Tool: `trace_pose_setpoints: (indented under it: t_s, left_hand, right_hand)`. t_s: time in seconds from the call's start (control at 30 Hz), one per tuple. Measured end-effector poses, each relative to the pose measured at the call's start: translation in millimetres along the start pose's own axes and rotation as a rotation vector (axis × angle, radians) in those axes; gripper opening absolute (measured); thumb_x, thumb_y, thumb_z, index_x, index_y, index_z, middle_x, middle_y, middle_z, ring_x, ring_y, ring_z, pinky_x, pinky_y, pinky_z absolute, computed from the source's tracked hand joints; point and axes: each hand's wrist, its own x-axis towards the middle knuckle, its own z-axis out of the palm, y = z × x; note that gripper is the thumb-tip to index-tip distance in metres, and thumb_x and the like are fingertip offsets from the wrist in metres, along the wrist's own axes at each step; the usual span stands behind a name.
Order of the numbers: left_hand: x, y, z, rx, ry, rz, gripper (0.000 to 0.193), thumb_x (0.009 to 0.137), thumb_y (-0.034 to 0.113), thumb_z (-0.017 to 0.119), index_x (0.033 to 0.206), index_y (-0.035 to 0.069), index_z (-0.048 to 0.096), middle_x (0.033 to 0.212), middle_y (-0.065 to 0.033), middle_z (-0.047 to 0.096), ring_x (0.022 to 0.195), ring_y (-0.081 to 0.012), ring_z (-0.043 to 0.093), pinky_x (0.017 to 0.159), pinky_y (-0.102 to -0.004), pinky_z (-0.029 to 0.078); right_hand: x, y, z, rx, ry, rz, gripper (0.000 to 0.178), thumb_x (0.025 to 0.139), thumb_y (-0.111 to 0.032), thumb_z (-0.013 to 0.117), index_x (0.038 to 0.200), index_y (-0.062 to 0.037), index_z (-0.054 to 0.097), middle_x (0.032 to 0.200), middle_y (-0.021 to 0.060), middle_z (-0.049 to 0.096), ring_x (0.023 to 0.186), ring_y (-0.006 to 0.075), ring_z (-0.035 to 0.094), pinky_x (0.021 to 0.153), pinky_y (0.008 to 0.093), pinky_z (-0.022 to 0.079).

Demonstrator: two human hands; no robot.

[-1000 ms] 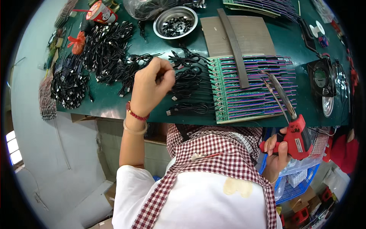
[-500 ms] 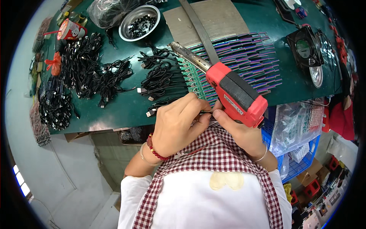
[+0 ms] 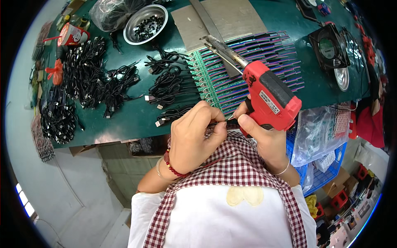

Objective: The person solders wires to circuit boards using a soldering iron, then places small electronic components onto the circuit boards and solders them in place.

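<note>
My right hand (image 3: 266, 142) grips a red and black soldering gun (image 3: 276, 99), its metal tip aimed up and to the left over the boards. My left hand (image 3: 192, 134) is closed in a pinch on a thin black wire (image 3: 212, 123), whose light end pokes out toward my right fingertips. Just beyond my hands lies a row of green circuit boards (image 3: 202, 78). Black, blue and red wire strips (image 3: 264, 62) run off its right side, and coiled black USB cables (image 3: 165, 87) lie at its left.
A metal bowl of small black parts (image 3: 159, 12) stands at the back. More cable bundles (image 3: 84, 68) and a red paper cup (image 3: 68, 35) are on the left. A metal bar (image 3: 204, 16) lies across cardboard (image 3: 244, 16). At the right are a black fan (image 3: 328, 47) and a blue crate (image 3: 331, 177).
The soldering gun has shifted slightly right and turned a little. My right fingers have moved apart from my left fingertips, so the wire end now shows between the hands.
</note>
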Motion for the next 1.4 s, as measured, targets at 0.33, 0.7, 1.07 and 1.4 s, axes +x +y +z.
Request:
trace_pose_setpoints:
  t_s: [0.33, 0.7, 1.07, 1.4]
  left_hand:
    - [2, -1, -1, 0.014, -0.047, -0.031, 0.018, 0.065, -0.005, 0.064, 0.08, 0.003, 0.056, 0.072, -0.007, 0.053, 0.061, -0.0226, 0.055, 0.053, -0.0308, 0.044]
    - [3, -2, -1, 0.084, -0.063, 0.123, 0.019, 0.063, -0.004, 0.066, 0.077, 0.003, 0.056, 0.074, -0.0056, 0.054, 0.064, -0.0189, 0.054, 0.051, -0.0289, 0.043]
    - [-1, -15, -9, 0.348, -0.042, 0.042, 0.015, 0.064, -0.001, 0.066, 0.075, 0.006, 0.057, 0.089, -0.0049, 0.056, 0.071, -0.0197, 0.055, 0.058, -0.0308, 0.045]
    - [5, -27, -4, 0.391, -0.099, 0.016, 0.013, 0.068, 0.002, 0.065, 0.075, 0.005, 0.055, 0.1, -0.004, 0.056, 0.067, -0.0192, 0.052, 0.058, -0.0321, 0.045]
  right_hand:
    - [-10, 9, 4, -0.041, 0.059, 0.028, 0.013, 0.081, -0.003, 0.065, 0.093, -0.0015, 0.061, 0.086, 0.0014, 0.064, 0.079, 0.0071, 0.06, 0.07, 0.0224, 0.047]
    - [0, 6, -2, -0.216, -0.081, -0.06, 0.032, 0.079, -0.002, 0.066, 0.107, -0.0008, 0.05, 0.089, 0.0046, 0.06, 0.08, 0.009, 0.057, 0.072, 0.0236, 0.045]
    - [-23, 22, -32, -0.152, 0.107, -0.248, 0.038, 0.089, -0.014, 0.056, 0.12, 0.0024, 0.042, 0.084, 0.0093, 0.058, 0.077, 0.0177, 0.056, 0.071, 0.0316, 0.047]
    - [-92, 52, -96, -0.36, 0.106, -0.023, 0.028, 0.075, -0.031, 0.074, 0.084, -0.0065, 0.064, 0.074, 0.0045, 0.059, 0.063, 0.0164, 0.056, 0.058, 0.0282, 0.043]
